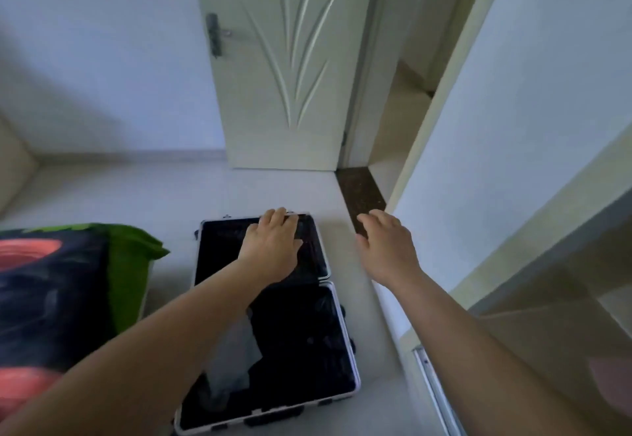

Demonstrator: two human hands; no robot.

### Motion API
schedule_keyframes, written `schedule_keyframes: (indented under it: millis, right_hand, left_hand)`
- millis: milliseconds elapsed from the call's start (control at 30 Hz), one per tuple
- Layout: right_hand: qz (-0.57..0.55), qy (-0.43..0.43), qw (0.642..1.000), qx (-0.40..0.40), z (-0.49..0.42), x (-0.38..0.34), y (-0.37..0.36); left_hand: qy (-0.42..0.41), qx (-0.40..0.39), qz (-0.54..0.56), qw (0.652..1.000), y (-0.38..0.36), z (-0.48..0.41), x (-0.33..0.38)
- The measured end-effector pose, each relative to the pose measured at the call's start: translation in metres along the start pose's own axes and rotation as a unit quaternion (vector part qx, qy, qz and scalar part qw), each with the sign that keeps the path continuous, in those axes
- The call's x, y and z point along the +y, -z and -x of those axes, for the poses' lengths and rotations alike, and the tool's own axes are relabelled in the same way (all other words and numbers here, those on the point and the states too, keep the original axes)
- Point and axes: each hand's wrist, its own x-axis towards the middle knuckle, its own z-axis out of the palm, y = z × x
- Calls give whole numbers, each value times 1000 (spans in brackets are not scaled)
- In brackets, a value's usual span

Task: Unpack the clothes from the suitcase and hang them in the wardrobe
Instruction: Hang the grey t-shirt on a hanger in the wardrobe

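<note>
Clothes in suitcase near half, toward body from left hand; its fingers straight, maybe on lid; right hand loose, empty.

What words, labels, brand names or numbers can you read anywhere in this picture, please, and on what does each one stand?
None: no text can be read anywhere in this view.
Suitcase: no brand or label shows on its dark lining or pale frame.
Patterned cushion: only blurred red, green and dark shapes, no letters.
Door: carved leaf lines only, no sign.
</note>
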Motion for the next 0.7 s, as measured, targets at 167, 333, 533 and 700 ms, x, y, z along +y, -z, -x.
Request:
schedule_keyframes:
  millis: [167,333,533,700]
  right_hand:
    - [-35,45,989,-134,-11,-50,-88]
    - [-51,56,968,-240,-46,-117,-183]
    - [-72,51,943,-321,-98,-178,-314]
    - [-59,47,916,-393,-124,-194,-446]
  left_hand:
    - [121,-57,36,990,-60,31,-94]
    - [200,-98,67,973,-118,43,-193]
    - [261,-117,110,952,-201,23,-282]
    - [317,-130,164,925,-306,3,-329]
